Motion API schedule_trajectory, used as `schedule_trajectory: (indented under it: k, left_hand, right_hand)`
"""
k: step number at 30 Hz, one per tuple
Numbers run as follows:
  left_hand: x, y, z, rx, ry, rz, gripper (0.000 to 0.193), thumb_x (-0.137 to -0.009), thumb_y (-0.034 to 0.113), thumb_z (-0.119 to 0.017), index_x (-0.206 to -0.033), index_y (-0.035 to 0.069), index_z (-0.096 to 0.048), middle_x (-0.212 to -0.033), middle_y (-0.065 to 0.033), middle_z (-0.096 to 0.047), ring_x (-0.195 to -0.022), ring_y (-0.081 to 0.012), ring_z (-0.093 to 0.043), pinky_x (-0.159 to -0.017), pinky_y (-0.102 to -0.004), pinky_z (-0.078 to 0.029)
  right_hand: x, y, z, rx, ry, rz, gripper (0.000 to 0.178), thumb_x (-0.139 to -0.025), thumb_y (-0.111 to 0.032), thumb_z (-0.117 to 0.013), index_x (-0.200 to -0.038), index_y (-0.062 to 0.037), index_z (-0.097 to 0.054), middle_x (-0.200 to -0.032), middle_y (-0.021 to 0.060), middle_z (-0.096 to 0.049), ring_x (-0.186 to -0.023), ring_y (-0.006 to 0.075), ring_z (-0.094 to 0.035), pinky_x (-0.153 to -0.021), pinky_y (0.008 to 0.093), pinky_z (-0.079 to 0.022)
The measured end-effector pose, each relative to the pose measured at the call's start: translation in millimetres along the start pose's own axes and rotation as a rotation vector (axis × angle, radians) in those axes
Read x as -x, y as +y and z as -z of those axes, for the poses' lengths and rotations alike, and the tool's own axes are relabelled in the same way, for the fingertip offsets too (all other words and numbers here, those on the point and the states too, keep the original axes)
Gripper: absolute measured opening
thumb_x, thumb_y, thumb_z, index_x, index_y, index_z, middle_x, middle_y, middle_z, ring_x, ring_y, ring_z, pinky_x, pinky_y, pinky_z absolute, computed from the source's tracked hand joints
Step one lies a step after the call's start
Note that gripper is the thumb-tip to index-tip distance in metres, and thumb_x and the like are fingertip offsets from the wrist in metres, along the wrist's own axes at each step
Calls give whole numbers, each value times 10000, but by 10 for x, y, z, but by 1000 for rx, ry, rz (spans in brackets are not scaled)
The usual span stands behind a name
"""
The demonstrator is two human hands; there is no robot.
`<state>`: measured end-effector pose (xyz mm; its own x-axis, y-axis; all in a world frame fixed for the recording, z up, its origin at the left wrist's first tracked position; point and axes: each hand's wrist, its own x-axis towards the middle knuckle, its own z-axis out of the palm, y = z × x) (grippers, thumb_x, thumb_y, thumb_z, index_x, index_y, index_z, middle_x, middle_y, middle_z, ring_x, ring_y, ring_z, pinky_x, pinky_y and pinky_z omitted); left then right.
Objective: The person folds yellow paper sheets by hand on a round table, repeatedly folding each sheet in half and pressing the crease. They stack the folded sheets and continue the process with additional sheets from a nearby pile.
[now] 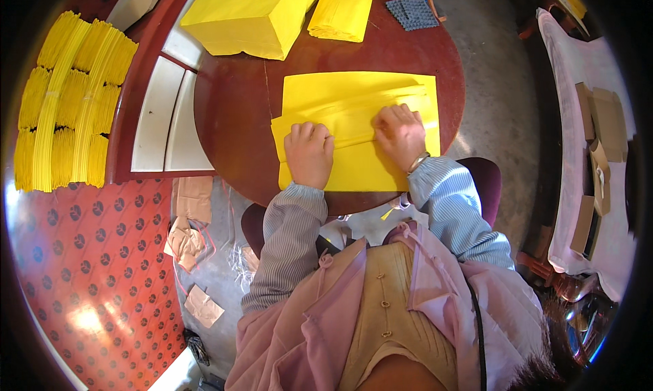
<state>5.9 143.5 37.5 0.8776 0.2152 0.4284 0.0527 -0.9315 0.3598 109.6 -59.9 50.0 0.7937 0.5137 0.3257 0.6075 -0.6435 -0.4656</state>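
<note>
A large yellow sheet [367, 179], looking like paper, lies flat on a round dark-red table [231, 112]. Across its middle runs a yellow folded strip [354, 129] with creases, slanting up to the right. My left hand [308, 154] is closed at the strip's left end, its fingers curled down onto it. At the strip's right part my right hand [400, 136] is closed too, thumb and fingers drawn together on the yellow material. What lies under the fingertips is hidden. A bracelet circles my right wrist.
Behind the sheet stand a big yellow paper bag [238, 20] and a folded yellow stack [342, 13]. A grey bumpy pad [412, 13] lies at the far right edge. Bundled yellow stacks [68, 105] are at the left. Cardboard pieces [605, 126] rest on a covered surface at right.
</note>
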Motion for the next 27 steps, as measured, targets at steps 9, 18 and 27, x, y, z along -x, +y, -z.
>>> schedule_trajectory:
  k: [9, 18, 27]
  left_hand:
    - [85, -71, 155, 90, -105, -81, 204, -875, 87, -736, -1075, 117, -712, -983, -101, -644, -1034, -339, -602, -877, -464, -459]
    - [172, -11, 187, -4, -7, 61, 147, -903, 225, -781, -915, 119, -680, -938, -82, -604, -950, -323, -571, -805, -462, -417]
    - [44, 87, 11, -32, 47, 24, 213, -852, 150, -780, -1047, 144, -697, -1029, -76, -644, -1039, -314, -598, -883, -475, -442]
  right_hand:
    - [73, 12, -38, -134, -41, 194, 183, -810, -73, -730, -981, -113, -780, -1067, 44, -723, -1034, 268, -631, -918, 439, -490]
    - [170, 287, 161, -79, 48, -20, 188, -884, -261, -806, -841, -83, -764, -842, 73, -687, -888, 268, -616, -846, 451, -465]
    - [28, -42, 54, -27, 59, 177, 252, -786, -86, -731, -1037, -107, -736, -1061, 71, -700, -1048, 284, -626, -933, 453, -459]
